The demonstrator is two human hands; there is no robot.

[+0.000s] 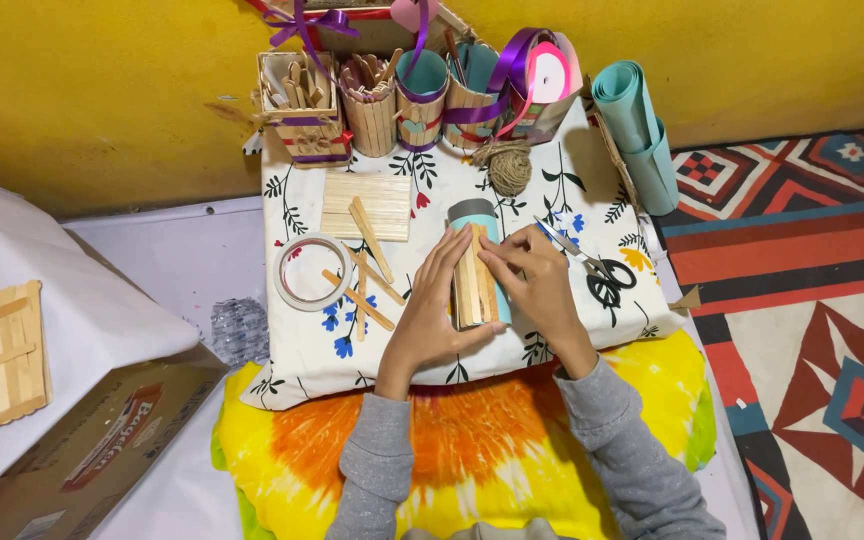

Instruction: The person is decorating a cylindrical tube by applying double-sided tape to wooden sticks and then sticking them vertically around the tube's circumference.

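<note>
Item: pale teal cardboard tube (472, 213) part-clad in flat wooden craft sticks (476, 285), lying mid-surface on the floral cloth (592, 205). Left hand (430, 315) grip cradles tube; right hand (542, 280) presses sticks. Risk: uneven pressure likely skews unset sticks; tube may roll.

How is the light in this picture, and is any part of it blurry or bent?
Head view: soft, even light, no glare; the hands cast only faint shadows on the flowered cloth. The tube with its wooden sticks and the scissors look sharp. The yellow wall darkens toward the corners, and its lower edge bows slightly, as a wide lens does.
</note>
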